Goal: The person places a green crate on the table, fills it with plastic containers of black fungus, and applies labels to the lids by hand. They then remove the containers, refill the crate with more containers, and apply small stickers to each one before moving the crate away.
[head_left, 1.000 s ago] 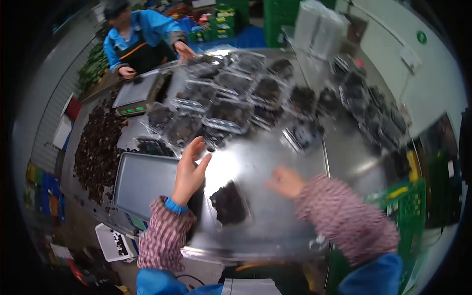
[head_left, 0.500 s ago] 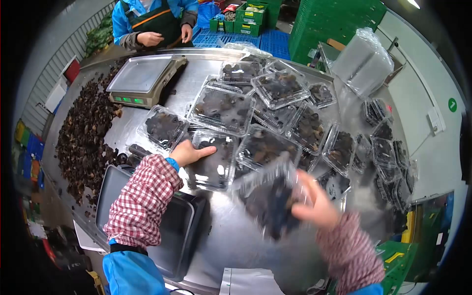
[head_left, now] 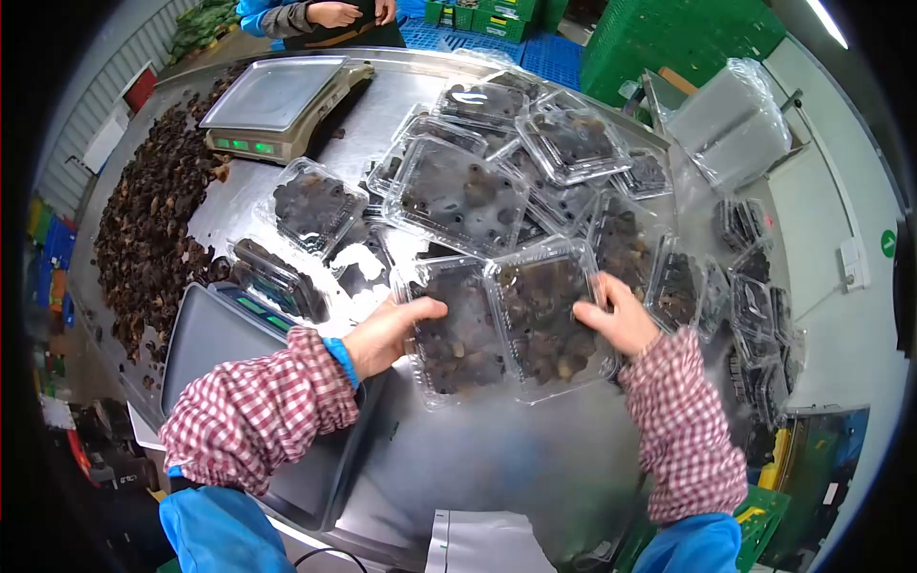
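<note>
Side by side in front of me are two clear plastic clamshell boxes filled with dark, wrinkled pieces that look like wood ear mushrooms. My left hand grips the left box by its outer edge, thumb on the lid. The right box is gripped at its outer edge by my right hand. The two boxes touch along their inner edges. Just behind them, more filled boxes lie in a loose pile, including a large clamshell box. Another filled box lies left of the pile.
Loose mushrooms are heaped along the table's left side. A scale with green digits stands at the back. A grey tray-topped scale is by my left arm. More boxes are stacked at right. Across the table, a person's hands show.
My right hand has brought its box left and up against the other one. My left hand has lifted its box off the pile and drawn it nearer. The view has tilted downward.
</note>
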`<action>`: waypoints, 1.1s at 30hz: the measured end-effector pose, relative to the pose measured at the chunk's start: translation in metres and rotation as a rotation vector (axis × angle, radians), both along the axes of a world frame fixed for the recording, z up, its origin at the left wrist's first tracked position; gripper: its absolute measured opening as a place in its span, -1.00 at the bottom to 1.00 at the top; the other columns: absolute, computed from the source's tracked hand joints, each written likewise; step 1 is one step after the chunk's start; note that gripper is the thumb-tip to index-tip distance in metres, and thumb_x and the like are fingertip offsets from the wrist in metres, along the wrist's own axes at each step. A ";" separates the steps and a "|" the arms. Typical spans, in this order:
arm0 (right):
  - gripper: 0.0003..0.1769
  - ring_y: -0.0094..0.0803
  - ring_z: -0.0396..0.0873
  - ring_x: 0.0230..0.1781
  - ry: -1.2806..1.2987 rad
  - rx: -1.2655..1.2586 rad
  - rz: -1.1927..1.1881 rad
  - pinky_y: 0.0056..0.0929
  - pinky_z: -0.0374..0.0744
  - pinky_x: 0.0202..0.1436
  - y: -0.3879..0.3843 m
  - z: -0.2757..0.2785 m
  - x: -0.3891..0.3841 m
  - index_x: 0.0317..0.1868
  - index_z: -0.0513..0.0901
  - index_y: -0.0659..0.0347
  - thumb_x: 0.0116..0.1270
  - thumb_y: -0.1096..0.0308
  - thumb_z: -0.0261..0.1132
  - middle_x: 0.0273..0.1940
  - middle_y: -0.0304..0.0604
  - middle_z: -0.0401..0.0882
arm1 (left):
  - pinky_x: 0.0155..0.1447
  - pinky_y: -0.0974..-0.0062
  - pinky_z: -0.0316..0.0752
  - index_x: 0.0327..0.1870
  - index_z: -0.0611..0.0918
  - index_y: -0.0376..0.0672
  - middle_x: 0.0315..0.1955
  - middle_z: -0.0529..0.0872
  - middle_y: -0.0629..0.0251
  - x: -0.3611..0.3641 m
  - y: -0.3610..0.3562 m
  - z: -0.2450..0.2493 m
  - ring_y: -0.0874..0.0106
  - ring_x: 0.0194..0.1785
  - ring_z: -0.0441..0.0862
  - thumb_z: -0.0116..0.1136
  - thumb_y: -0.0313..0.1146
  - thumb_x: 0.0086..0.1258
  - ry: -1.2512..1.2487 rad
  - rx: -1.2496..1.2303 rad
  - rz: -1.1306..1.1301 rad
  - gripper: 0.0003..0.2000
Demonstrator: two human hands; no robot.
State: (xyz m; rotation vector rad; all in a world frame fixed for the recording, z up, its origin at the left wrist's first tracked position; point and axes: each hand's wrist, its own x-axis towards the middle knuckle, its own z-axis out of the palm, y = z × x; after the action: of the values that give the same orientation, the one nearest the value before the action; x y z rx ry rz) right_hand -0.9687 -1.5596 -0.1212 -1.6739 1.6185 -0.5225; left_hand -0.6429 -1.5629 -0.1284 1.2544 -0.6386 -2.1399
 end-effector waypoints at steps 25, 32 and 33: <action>-0.47 -0.38 0.51 0.02 -1.298 -0.021 -0.750 -0.43 0.49 0.07 0.318 0.092 -0.034 0.20 0.37 0.26 0.23 0.35 0.27 0.05 -0.15 0.52 | 0.23 0.34 0.37 0.23 0.37 -0.25 0.11 0.52 0.18 -0.129 0.137 0.038 0.33 0.13 0.50 0.04 -0.26 0.30 0.430 -0.133 -0.469 -0.51; -0.69 -0.37 0.53 -0.04 -1.282 -0.629 -0.907 -0.34 0.55 -0.03 0.537 0.203 -0.131 0.00 0.47 0.23 0.36 0.23 0.11 -0.09 -0.16 0.57 | -0.04 0.51 0.49 -0.07 0.58 -0.27 -0.15 0.65 0.30 -0.364 0.256 0.226 0.48 -0.15 0.60 0.15 -0.22 0.29 0.519 -0.502 -1.102 -0.68; -0.76 -0.37 0.54 -0.05 -1.248 -0.726 -1.126 -0.37 0.51 0.04 0.573 0.185 -0.141 -0.15 0.54 0.24 0.39 0.25 0.07 -0.14 -0.16 0.59 | -0.10 0.54 0.49 -0.07 0.59 -0.24 -0.19 0.65 0.34 -0.395 0.290 0.225 0.52 -0.17 0.58 0.15 -0.22 0.29 0.511 -0.551 -1.165 -0.70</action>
State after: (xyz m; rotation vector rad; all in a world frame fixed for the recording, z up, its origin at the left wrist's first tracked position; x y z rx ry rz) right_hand -1.1098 -0.9866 0.0642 -0.2600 1.1883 -2.3129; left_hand -1.0383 -1.2728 0.0962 -0.0913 -1.8367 -2.6317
